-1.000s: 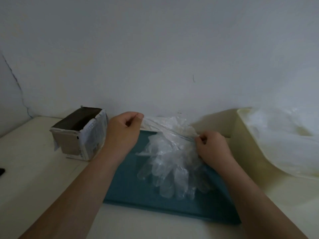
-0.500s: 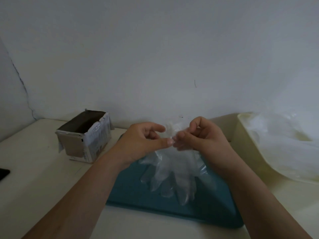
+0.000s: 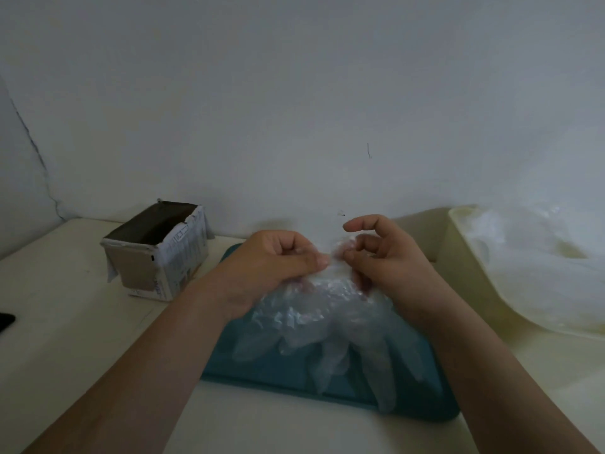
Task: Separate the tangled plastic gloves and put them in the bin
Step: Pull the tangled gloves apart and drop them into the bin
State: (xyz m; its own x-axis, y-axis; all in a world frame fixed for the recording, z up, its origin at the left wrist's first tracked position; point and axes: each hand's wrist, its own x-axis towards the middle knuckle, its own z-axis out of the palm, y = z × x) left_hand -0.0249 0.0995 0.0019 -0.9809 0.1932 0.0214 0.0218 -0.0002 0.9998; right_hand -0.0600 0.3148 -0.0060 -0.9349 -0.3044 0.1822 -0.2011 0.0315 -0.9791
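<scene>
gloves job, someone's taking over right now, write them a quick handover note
Left hand: shut, pinching the cuff end of the gloves.
Right hand: also pinching the cuff end, index finger raised free.
Gloves: one tangled clump, cuffs held up between both hands, fingers hanging down onto the teal tray.
Bin: at the right by the wall, already holding clear plastic; I can't tell if that is gloves.
Done: clump gripped at the cuffs.
Left: peel one glove free, drop it in the bin, repeat until none remain.

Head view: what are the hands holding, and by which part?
Both the left hand and right hand pinch the clump of clear plastic gloves at its bunched cuff end; glove fingers dangle over the teal tray.
</scene>
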